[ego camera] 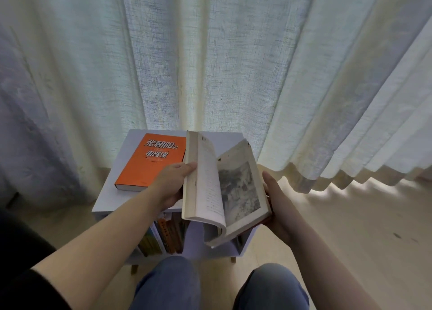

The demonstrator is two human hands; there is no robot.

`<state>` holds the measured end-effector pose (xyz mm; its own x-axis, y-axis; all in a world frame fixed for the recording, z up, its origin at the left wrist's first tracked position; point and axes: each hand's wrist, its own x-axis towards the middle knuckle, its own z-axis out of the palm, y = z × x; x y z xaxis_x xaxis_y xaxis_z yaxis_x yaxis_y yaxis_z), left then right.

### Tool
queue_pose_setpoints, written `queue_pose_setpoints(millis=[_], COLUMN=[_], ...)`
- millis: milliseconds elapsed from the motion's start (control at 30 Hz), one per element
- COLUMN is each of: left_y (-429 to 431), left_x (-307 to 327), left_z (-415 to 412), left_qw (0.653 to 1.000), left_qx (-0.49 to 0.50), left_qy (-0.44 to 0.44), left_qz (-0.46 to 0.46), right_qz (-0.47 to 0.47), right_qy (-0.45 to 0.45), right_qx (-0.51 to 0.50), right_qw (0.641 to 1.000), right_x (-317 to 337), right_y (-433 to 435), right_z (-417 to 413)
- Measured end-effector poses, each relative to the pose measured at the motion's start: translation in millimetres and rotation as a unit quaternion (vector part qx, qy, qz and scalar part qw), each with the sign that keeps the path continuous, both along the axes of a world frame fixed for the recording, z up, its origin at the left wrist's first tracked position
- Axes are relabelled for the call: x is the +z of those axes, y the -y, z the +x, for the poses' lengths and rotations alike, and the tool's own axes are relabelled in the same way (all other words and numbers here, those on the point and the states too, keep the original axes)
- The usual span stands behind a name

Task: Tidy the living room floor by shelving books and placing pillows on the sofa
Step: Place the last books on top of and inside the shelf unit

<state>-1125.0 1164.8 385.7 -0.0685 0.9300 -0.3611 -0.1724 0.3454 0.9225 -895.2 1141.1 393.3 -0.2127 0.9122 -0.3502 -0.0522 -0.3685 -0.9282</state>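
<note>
left hand [170, 183] pinches the left pages of an open yellowed paperback book [210, 185], right hand [278, 207] cups its cover, over a small white bookshelf [109, 197]; at ten o'clock lies a flat orange book [149, 162].

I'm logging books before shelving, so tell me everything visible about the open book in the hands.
The open book is a thick volume with yellowed paper pages, held over the white shelf unit. Its left page block stands nearly upright, showing printed text; the right page carries a grey picture. Lower pages curl. The left hand grips the left block's edge; the right hand supports the right side.
</note>
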Motion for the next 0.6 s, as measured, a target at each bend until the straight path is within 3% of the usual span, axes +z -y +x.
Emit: queue_pose_setpoints(millis=[167, 367, 600], left_y=[1, 3, 13], left_x=[-1, -4, -10], left_z=[-12, -27, -58], left_qw=[1.000, 1.000, 0.997], left_qx=[0.009, 0.007, 0.028], left_qy=[-0.015, -0.028, -0.064], left_qz=[-0.002, 0.005, 0.024], right_qz=[0.019, 0.068, 0.085], right_qy=[0.009, 0.085, 0.086], right_qx=[0.009, 0.008, 0.023], right_qw=[1.000, 0.994, 0.992], right_x=[3, 6, 9], right_y=[0, -4, -5], right_z=[-2, -16, -44])
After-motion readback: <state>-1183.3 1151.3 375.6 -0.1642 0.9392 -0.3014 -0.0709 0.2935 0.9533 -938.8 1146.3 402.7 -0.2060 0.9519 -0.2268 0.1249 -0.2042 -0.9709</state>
